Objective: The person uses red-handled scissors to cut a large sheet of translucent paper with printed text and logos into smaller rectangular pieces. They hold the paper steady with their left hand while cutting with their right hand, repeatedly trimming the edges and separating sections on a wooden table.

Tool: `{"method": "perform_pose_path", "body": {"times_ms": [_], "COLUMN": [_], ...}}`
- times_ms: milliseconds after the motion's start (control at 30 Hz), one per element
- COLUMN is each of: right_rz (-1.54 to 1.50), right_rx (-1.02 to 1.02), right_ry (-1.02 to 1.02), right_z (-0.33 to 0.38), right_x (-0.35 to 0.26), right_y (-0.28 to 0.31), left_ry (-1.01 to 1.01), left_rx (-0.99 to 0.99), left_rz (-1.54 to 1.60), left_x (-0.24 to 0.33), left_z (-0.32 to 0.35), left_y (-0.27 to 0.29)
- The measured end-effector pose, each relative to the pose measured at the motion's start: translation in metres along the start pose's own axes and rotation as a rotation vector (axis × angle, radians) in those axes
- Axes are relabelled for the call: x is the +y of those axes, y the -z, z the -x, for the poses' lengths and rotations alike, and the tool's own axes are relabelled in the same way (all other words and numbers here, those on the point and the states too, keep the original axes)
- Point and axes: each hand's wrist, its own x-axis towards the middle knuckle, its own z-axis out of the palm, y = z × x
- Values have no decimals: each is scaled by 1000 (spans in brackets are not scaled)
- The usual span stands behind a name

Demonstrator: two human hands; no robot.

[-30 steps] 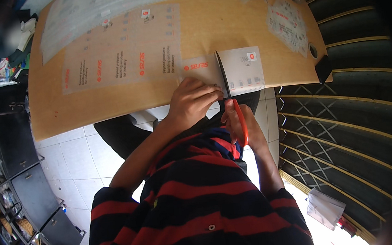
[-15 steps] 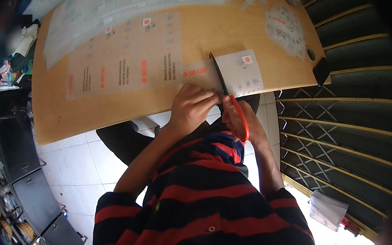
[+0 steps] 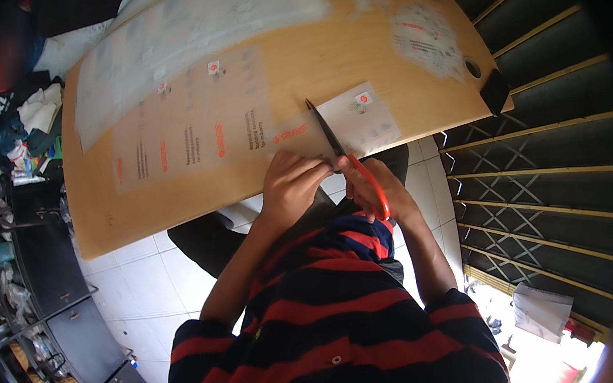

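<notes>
Down at the near edge of the wooden table [image 3: 176, 203] we work with both hands close together. Our right hand [image 3: 375, 189] grips the orange-handled scissors [image 3: 352, 165], fingers closed through the handle loops, with the dark blades pointing away from us and up across the printed sheet [image 3: 192, 139]. The blades lie along the line between the long sheet and its small end panel [image 3: 358, 117], which sits just right of them. Our left hand [image 3: 293, 185] is curled, knuckles up, fingertips pressing the sheet's near edge just beside the blades. Both forearms come up from our striped shirt [image 3: 332, 320], elbows bent and wrists nearly meeting. A larger pale sheet [image 3: 198, 33] lies farther back on the table.
</notes>
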Motion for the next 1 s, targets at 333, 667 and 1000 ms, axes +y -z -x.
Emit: {"method": "perform_pose_path", "body": {"times_ms": [333,667,1000], "right_rz": [-118,-194,-343], "right_rx": [-84,25,242], "right_ry": [64,502,376], "right_z": [-1,19,42], "right_x": [8,50,110], "right_y": [-2,12,47], "left_ry": [182,127,111], "left_rx": [105,-183,-289], "left_rz": [-119,-202,-16], "left_x": [7,19,7], "left_z": [16,-40,-75], "left_y": [12,-20,-13]}}
